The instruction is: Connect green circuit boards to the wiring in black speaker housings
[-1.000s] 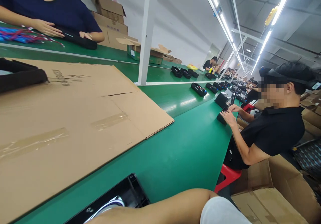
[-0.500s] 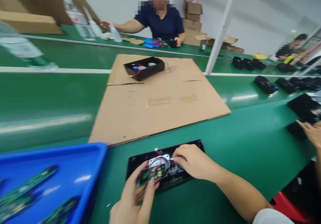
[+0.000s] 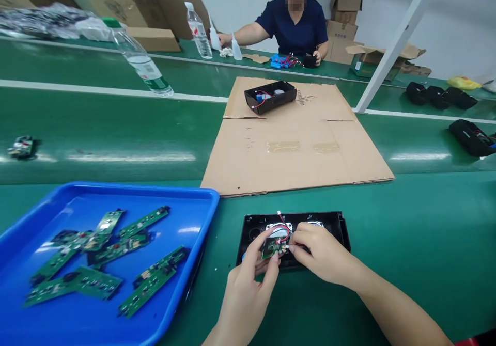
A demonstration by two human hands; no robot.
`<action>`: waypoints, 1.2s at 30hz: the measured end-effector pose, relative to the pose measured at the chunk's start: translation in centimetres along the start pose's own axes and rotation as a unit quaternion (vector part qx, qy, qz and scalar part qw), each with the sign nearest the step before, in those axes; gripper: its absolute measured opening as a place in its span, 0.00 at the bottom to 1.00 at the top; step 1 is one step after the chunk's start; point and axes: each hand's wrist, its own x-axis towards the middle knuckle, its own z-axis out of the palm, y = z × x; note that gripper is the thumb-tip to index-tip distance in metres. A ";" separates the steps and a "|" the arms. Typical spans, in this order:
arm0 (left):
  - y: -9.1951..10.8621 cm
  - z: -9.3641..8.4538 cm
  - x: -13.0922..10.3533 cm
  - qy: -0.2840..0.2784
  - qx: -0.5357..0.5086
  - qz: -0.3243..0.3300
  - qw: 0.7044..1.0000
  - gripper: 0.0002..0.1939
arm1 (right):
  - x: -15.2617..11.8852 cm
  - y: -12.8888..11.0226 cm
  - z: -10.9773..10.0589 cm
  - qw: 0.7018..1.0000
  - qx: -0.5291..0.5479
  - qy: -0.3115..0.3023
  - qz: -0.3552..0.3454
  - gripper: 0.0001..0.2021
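My left hand (image 3: 256, 273) grips a small green circuit board (image 3: 271, 247) between thumb and fingers, above a black plastic speaker panel (image 3: 253, 221). Close against the board's right edge, my right hand (image 3: 321, 253) pinches what looks like a white wire connector (image 3: 287, 247), partly hidden by the fingertips. Red and black wires (image 3: 287, 227) loop up from the board, and one ends in a loose white plug (image 3: 279, 213). Behind the hands, two round speakers show in part in the panel.
Left of the panel stands a blue tray (image 3: 215, 201) with several green circuit boards (image 3: 155, 279). Beyond lies a cardboard sheet (image 3: 294, 170) carrying a black housing (image 3: 271, 98). Water bottles (image 3: 143, 64) stand farther back. A co-worker (image 3: 294, 20) sits opposite; a white post (image 3: 395, 46) rises at right.
The view has swung left, so the scene sits farther right and more of the tray shows. My right hand has moved from over the panel to the edge of the circuit board.
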 end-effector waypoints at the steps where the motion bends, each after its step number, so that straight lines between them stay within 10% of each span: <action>1: 0.1 0.0 0.0 -0.003 0.002 0.006 1.000 0.17 | 0.0 0.0 0.0 1.000 -0.004 -0.001 -0.003 0.08; 15: 0.5 -1.8 0.9 -0.118 0.088 0.089 0.985 0.15 | 0.3 0.3 0.1 0.999 -0.022 -0.007 -0.031 0.03; 27: 0.5 -1.5 0.0 -0.058 0.001 0.031 0.998 0.15 | 0.4 0.9 0.0 0.995 0.097 0.006 -0.002 0.08; 33: 0.8 -1.1 0.4 -0.017 -0.016 -0.016 1.000 0.14 | 0.7 2.3 -0.3 0.917 0.364 0.100 0.126 0.11; 36: 1.0 -0.6 0.7 -0.007 -0.026 -0.027 0.999 0.15 | 0.5 2.0 -0.4 0.932 0.340 0.086 0.089 0.07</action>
